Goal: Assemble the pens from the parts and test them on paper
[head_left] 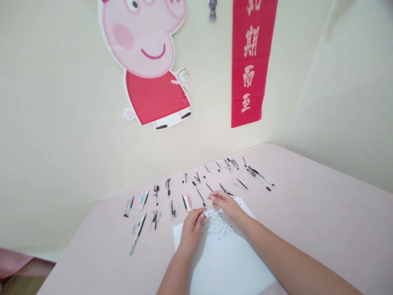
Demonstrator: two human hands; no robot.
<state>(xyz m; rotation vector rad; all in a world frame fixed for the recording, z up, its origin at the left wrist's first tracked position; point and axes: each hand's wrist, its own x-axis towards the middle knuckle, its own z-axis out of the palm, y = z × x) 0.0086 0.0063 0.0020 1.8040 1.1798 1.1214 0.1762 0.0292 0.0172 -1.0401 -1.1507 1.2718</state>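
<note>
My left hand [193, 226] is over the left side of a white sheet of paper [230, 262], its thumb and fingers pinched together. Just to the right, my right hand [226, 206] hovers above the sheet's far edge with fingers curled and tips close together. Whatever either pinch holds is too small or hidden to make out. Between the hands, many small dark marks or bits [218, 225] cover the upper part of the paper. Beyond my fingertips lie a thin black pen refill [200, 194] and another dark stick [209, 187].
Pen parts lie in small groups across the pink table [322, 229]. On the left are a long pen [138, 234] and a white-and-blue pen [144, 199]; long black pens [259, 177] lie at right. A pig cutout [156, 96] and red banner [250, 82] hang on the wall.
</note>
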